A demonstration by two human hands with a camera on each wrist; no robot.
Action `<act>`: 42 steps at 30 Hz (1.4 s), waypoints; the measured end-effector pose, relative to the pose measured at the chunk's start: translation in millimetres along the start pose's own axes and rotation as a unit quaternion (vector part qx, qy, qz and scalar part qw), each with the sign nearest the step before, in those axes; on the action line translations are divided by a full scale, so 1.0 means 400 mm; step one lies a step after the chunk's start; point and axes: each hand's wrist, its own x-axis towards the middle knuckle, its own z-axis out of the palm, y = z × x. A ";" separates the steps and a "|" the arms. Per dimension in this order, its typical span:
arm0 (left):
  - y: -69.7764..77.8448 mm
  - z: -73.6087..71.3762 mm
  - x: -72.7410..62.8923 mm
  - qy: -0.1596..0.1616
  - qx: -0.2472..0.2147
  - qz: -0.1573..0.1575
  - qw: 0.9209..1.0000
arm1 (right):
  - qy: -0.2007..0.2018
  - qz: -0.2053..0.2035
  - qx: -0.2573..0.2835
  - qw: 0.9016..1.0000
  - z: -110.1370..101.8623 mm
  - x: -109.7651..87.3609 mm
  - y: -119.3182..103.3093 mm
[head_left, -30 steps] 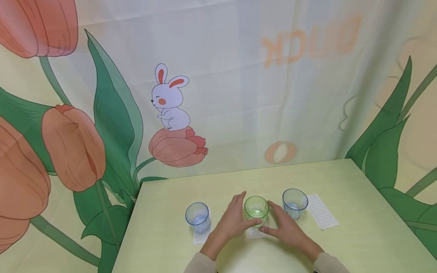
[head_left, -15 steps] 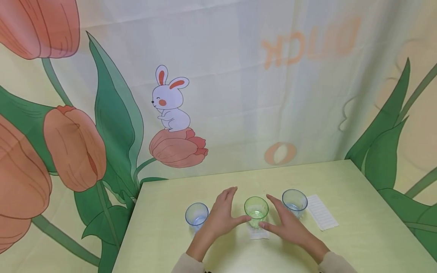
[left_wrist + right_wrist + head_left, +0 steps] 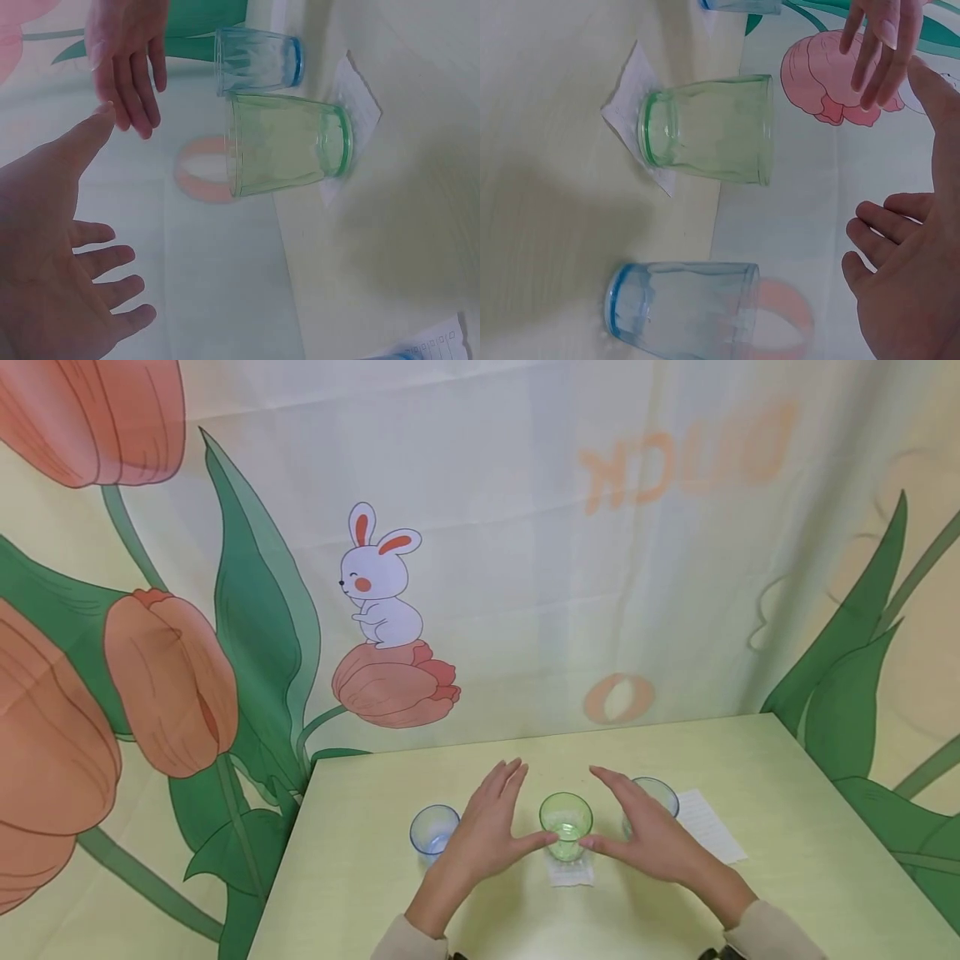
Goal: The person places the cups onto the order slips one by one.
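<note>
A clear green cup (image 3: 566, 821) stands upright on a small white paper slip (image 3: 571, 872) near the middle of the table. My left hand (image 3: 486, 831) is just to its left and my right hand (image 3: 647, 837) just to its right. Both hands are spread with straight fingers and hold nothing. The thumbs point at the cup from either side. In the left wrist view the green cup (image 3: 289, 142) is apart from my left palm (image 3: 52, 262). In the right wrist view the green cup (image 3: 709, 127) stands clear of my right hand (image 3: 915, 300).
A blue cup (image 3: 434, 829) stands left of my left hand. Another blue cup (image 3: 658, 791) is partly hidden behind my right hand, beside a lined paper slip (image 3: 711, 827). The pale green table (image 3: 787, 877) ends at a printed curtain (image 3: 525, 568) behind.
Both hands have let go of the green cup and drawn apart, with fingers straightened and lifted. The cups have not moved.
</note>
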 end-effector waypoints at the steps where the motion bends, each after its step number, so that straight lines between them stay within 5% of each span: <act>1: 0.002 0.000 0.002 0.000 0.004 0.002 1.000 | -0.001 0.001 -0.004 1.000 -0.005 0.000 0.000; 19: 0.045 0.083 0.029 -0.022 -0.034 -0.005 0.999 | 0.029 0.031 -0.008 0.999 -0.081 -0.029 0.070; 31: 0.105 0.138 0.078 0.011 -0.038 0.001 0.999 | 0.052 0.039 -0.027 0.997 -0.170 -0.058 0.135; 42: 0.160 0.175 0.129 0.002 -0.073 -0.012 0.997 | 0.024 0.045 -0.050 0.997 -0.194 -0.080 0.255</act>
